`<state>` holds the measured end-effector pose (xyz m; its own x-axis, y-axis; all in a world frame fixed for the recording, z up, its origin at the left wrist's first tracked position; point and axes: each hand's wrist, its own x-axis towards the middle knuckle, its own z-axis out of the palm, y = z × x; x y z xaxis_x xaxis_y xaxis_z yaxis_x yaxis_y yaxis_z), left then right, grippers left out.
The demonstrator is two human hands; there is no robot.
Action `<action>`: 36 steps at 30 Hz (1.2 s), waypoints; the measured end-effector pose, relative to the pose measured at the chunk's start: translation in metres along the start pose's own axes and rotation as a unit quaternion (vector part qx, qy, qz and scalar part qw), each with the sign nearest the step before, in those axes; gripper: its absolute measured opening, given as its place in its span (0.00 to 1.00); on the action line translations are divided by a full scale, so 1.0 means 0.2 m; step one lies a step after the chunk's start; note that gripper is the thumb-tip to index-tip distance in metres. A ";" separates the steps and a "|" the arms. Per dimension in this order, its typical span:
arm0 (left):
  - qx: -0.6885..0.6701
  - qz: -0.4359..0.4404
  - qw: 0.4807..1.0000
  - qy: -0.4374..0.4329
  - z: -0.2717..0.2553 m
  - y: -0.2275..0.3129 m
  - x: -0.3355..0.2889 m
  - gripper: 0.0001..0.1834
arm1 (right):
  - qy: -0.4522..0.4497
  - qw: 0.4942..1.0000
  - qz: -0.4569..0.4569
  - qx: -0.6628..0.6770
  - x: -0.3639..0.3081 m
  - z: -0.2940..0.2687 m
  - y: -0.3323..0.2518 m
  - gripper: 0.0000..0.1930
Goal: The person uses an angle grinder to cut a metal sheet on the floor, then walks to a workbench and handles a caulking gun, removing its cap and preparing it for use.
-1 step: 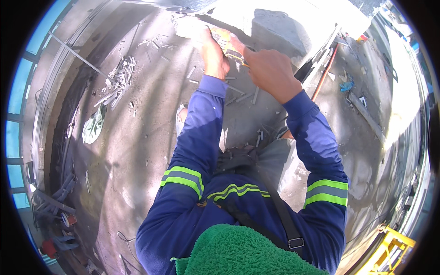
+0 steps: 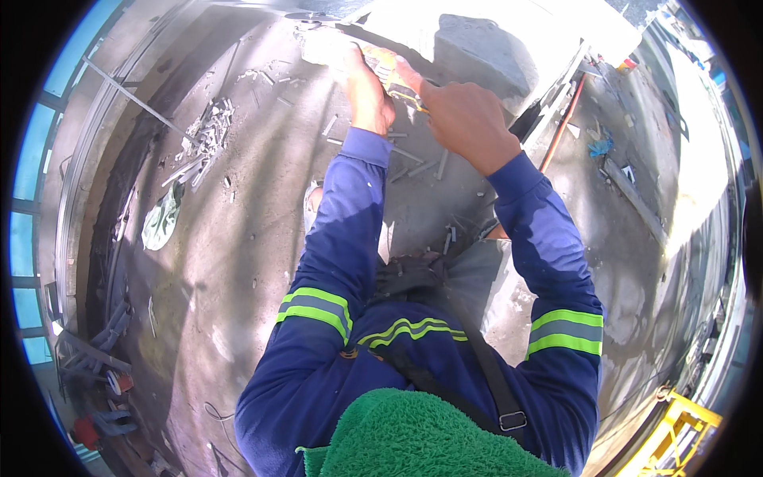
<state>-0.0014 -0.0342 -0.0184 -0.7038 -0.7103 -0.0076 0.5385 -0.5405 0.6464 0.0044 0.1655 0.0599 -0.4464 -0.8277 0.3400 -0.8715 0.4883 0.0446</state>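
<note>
Yellow-orange handheld power tool point(image 2: 383, 67) sat at 12 o'clock, up near the top rim of our view, held between two bare hands. Its far end was lost in strong glare, and we could not read its shape there; a thin round disc point(image 2: 310, 17) showed just beyond, nearer 11 o'clock. We could not tell whether the two joined.

Left hand point(image 2: 367, 99): fingers wrapped around the tool's body, their tips washed out by sun. Right hand point(image 2: 467, 115): back of the hand toward us, fingers curled in on the tool's near end, most of them hidden. Both forearms ran up from 6 o'clock in dark blue sleeves point(image 2: 342, 215) with lime and grey bands.

Around the work, we noted a heap of pale strip offcuts point(image 2: 213, 131) on the concrete floor point(image 2: 254, 207) at 10 o'clock and a crumpled green-and-white sheet point(image 2: 161, 219) at 9. At 2 o'clock lay an orange-red rod point(image 2: 564, 123), with a crumpled blue scrap point(image 2: 602, 149) to its right. A yellow metal frame point(image 2: 675, 433) stood at 4 o'clock; a fuzzy green cloth point(image 2: 437, 437) filled 6.
</note>
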 end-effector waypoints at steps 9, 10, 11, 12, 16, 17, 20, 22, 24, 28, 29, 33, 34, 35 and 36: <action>0.031 0.058 0.998 0.009 0.09 0.04 0.05 0.21 | 0.008 1.000 0.023 -0.006 0.14 0.11 0.02 0.48; 0.033 0.065 0.997 0.021 0.08 0.03 0.05 0.21 | 0.012 1.000 0.016 -0.014 0.12 0.10 0.02 0.47; 0.022 0.070 0.997 0.020 0.08 0.03 0.05 0.21 | 0.013 1.000 0.011 -0.024 0.11 0.08 0.02 0.45; 0.021 0.064 0.998 0.016 0.07 0.02 0.05 0.22 | 0.013 1.000 0.009 -0.017 0.09 0.06 0.02 0.45; 0.015 0.049 0.999 0.005 0.05 -0.01 0.02 0.24 | 0.001 1.000 0.010 -0.005 0.03 0.01 0.03 0.44; 0.013 0.049 0.999 0.002 0.05 -0.02 0.01 0.24 | 0.001 1.000 0.010 -0.004 0.01 0.01 0.03 0.44; -0.007 0.032 0.999 -0.013 0.06 0.00 -0.03 0.21 | 0.004 1.000 0.010 -0.003 -0.01 -0.02 0.03 0.45; -0.008 0.033 0.999 -0.020 0.07 0.00 -0.06 0.21 | -0.015 1.000 0.023 0.012 -0.02 -0.04 0.02 0.48; -0.010 0.030 0.999 -0.012 0.08 0.00 -0.08 0.21 | -0.026 0.999 0.032 0.020 -0.03 -0.05 0.02 0.49; -0.008 0.010 1.000 0.002 0.09 0.00 -0.11 0.21 | -0.021 0.999 0.029 0.024 -0.05 -0.07 0.02 0.50; -0.006 0.001 1.000 0.008 0.10 0.00 -0.10 0.22 | -0.018 0.999 0.028 0.023 -0.05 -0.07 0.03 0.50; 0.002 0.021 1.000 0.008 0.10 0.00 -0.07 0.23 | 0.001 1.000 0.011 0.021 -0.01 -0.02 0.05 0.50; 0.013 0.024 1.000 0.011 0.10 -0.01 -0.06 0.23 | 0.006 1.000 0.008 0.029 -0.01 -0.01 0.05 0.50; 0.026 0.031 0.999 0.012 0.09 -0.01 -0.05 0.23 | 0.012 0.999 0.006 0.041 0.00 0.01 0.05 0.50; 0.025 0.032 0.999 0.015 0.09 -0.01 -0.03 0.23 | 0.012 0.999 0.006 0.037 0.01 0.03 0.06 0.50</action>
<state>-0.0066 -0.0205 -0.0062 -0.6543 -0.7561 0.0118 0.5573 -0.4716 0.6833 -0.0079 0.1677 0.0553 -0.4522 -0.8147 0.3631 -0.8795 0.4750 -0.0295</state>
